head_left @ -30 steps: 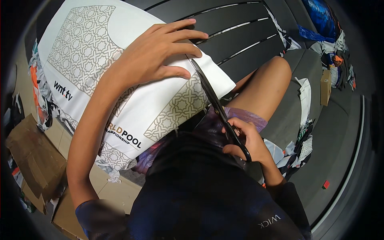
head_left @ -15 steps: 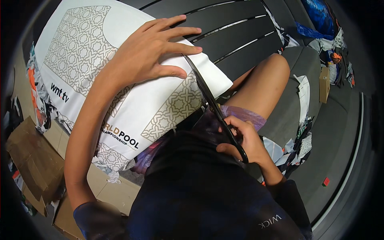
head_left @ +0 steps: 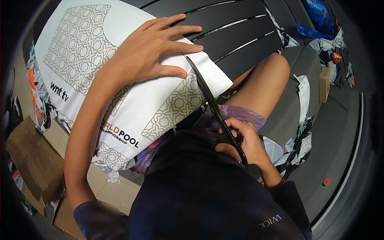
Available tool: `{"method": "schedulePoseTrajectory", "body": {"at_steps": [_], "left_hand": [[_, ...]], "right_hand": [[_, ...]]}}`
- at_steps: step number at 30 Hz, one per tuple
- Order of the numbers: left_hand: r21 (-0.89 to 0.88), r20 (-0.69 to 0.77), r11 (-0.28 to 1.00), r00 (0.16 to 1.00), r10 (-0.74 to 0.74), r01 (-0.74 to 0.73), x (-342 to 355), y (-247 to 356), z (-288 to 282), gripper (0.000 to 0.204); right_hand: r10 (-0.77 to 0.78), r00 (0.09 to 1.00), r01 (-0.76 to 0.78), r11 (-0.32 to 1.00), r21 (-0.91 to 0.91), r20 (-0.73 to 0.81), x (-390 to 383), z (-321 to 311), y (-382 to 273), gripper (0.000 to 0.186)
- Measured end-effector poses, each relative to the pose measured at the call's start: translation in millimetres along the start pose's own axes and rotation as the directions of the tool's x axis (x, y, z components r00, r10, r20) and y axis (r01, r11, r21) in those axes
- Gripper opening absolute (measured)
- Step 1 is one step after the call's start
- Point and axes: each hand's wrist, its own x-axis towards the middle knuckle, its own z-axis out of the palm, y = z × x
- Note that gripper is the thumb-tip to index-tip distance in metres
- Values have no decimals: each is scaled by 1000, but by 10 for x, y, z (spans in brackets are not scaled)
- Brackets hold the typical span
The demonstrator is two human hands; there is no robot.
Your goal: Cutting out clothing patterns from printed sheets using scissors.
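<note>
A white cloth (head_left: 176, 104) printed with a lattice pattern and dark lettering spreads over the dark slatted surface and hangs down toward my lap. My left hand (head_left: 154, 48) lies flat on it with fingers spread, pressing near its far right part. In my right hand (head_left: 248, 140) is a pair of long black scissors (head_left: 210, 96), fingers wrapped round the handles. The blades reach up and left along the cloth, their tip close below my left index finger. A short dark line, apparently a slit, runs on from the tip. The lower handle is partly hidden by my fingers.
Fabric scraps (head_left: 306, 144) lie on the grey seat (head_left: 280, 92) to the right, near a small cardboard box (head_left: 324, 85). More scraps (head_left: 38, 96) hang at the left, above a brown cardboard piece (head_left: 36, 160). My bare knee (head_left: 276, 66) rises beside the slatted surface (head_left: 224, 36).
The scissors' tip has drawn back slightly toward me, and my right hand has shifted a little. My left hand stays almost in place on the cloth.
</note>
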Motion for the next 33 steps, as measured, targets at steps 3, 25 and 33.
{"method": "schedulePoseTrajectory", "body": {"at_steps": [3,25,33], "left_hand": [[4,-2,1000,1000,-5,5,-4,5,11,61],[-43,16,999,999,-32,33,-19,167,8,61],[-42,12,999,1000,-16,16,-13,159,-4,61]], "right_hand": [[-7,1000,7,1000,-5,0,-5,4,-2,40],[170,975,-192,969,157,145,-106,-52,168,36],[117,990,-123,990,74,84,-79,-124,101,36]]}}
